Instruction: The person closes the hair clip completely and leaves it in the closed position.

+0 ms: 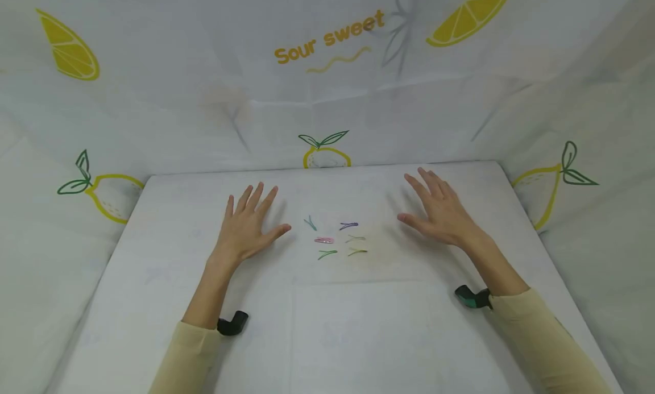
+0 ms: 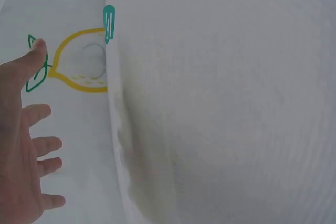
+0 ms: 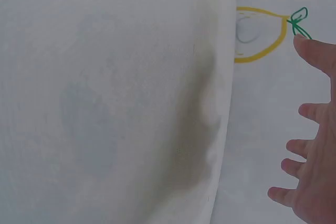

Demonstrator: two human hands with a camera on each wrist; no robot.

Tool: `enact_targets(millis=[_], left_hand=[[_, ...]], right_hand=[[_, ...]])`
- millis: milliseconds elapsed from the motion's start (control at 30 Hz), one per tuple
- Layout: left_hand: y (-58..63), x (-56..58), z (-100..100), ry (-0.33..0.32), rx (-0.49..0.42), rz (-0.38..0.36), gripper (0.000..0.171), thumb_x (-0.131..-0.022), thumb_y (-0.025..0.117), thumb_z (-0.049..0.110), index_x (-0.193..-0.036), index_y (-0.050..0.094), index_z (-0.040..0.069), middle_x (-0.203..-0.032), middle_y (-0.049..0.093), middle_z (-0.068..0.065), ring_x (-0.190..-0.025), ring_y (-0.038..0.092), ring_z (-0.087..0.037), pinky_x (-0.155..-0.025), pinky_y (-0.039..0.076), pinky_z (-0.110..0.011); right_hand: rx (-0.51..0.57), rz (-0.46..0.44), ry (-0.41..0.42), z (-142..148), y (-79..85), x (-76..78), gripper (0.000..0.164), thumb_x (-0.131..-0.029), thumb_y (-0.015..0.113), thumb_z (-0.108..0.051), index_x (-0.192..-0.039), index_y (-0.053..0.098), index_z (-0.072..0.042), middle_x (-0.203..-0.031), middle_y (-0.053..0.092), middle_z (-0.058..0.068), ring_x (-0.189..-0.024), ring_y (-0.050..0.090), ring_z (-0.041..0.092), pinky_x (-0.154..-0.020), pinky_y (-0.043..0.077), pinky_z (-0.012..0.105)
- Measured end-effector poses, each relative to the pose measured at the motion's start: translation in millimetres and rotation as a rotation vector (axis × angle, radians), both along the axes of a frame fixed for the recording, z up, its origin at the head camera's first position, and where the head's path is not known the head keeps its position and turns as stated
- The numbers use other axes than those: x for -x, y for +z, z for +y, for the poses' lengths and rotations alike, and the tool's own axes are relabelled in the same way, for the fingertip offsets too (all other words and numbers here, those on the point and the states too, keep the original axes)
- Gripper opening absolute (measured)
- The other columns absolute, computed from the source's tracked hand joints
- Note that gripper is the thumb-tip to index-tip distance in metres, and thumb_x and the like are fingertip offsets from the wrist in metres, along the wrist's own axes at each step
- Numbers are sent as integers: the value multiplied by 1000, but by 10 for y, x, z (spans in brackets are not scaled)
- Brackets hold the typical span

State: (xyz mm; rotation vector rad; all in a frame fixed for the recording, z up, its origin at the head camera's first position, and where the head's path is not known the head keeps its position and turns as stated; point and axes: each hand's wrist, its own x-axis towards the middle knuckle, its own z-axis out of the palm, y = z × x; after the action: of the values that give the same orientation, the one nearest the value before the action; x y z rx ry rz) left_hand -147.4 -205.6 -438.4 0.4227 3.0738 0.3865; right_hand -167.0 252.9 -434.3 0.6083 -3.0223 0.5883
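Observation:
Several small snap hair clips lie in a loose cluster mid-table in the head view: a teal clip (image 1: 310,223), a purple clip (image 1: 349,225), a pink clip (image 1: 324,240), a pale clip (image 1: 355,239), a green clip (image 1: 327,253) and a yellow clip (image 1: 357,251). To the left of them hovers my left hand (image 1: 242,229), fingers spread and holding nothing. My right hand (image 1: 440,212) is on the other side, its fingers likewise spread and nothing in its grasp. The left wrist view also shows the teal clip (image 2: 108,24). Both hands appear raised above the table.
A white cloth covers the table (image 1: 358,337). Behind it and along the sides hangs a white curtain (image 1: 179,115) printed with lemons and lettering. Each wrist carries a small dark camera mount, the left mount (image 1: 233,323) and the right mount (image 1: 473,297).

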Motion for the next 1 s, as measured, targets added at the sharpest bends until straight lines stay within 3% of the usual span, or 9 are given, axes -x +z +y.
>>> enact_targets(millis=[233,567,1000], left_hand=[[-17,-35,86,-31,-74,-24,91,-98,67,65,-172,33,24,-178,34,-13,-166,29,-41,-133,17,-71],[11,-68,214,-94,-191,-18,76,-98,73,59,-159,54,19,-160,59,-11,-149,53,-37,-118,44,-65],[48,-159,374,-157,-241,-66,61,-100,75,50,-148,66,14,-150,67,-10,-143,59,-36,-115,48,-62]], right_hand=[[67,-41,17,-50,0,-45,87,-99,73,-44,-169,33,-14,-176,27,26,-160,26,55,-120,26,81],[211,-113,66,-132,-25,-94,73,-100,77,-33,-162,44,-14,-165,45,20,-154,38,45,-121,35,73],[343,-198,130,-256,-48,-182,65,-99,79,-23,-155,52,-4,-150,60,18,-135,55,39,-113,47,59]])
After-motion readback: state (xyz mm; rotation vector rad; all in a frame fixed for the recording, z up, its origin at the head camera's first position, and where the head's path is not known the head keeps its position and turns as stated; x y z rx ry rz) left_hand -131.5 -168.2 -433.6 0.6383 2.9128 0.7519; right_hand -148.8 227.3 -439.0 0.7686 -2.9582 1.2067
